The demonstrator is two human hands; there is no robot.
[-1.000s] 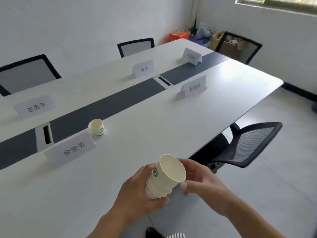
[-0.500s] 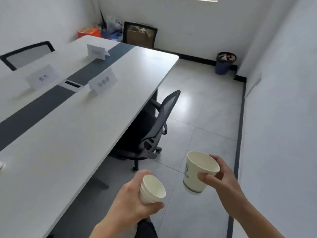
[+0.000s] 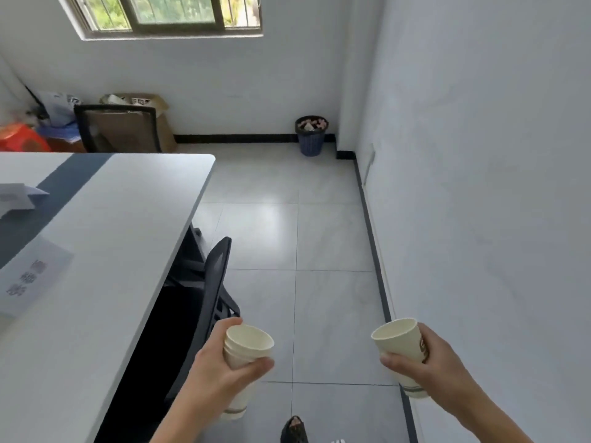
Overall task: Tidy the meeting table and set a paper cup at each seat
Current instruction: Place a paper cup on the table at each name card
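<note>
1. left hand (image 3: 220, 375) grips nested cup stack (image 3: 244, 350); right hand (image 3: 438, 369) grips single cup (image 3: 401, 346).
2. both over floor.
3. table (image 3: 105, 251) lies leftward, nearer left hand.

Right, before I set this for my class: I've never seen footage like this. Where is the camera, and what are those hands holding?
No machine here: a person wears a wide-angle camera on the head, looking forward and down, so you see their own bare forearms from above. The left hand grips a stack of nested paper cups; the right hand holds a single paper cup, apart from the stack. On the left is the white meeting table with a dark strip down its middle. Two folded cards stand on it, a near name card and a far name card, print too blurred to read. A black mesh office chair stands at the table's edge, and a blue waste bin sits by the far wall.
</note>
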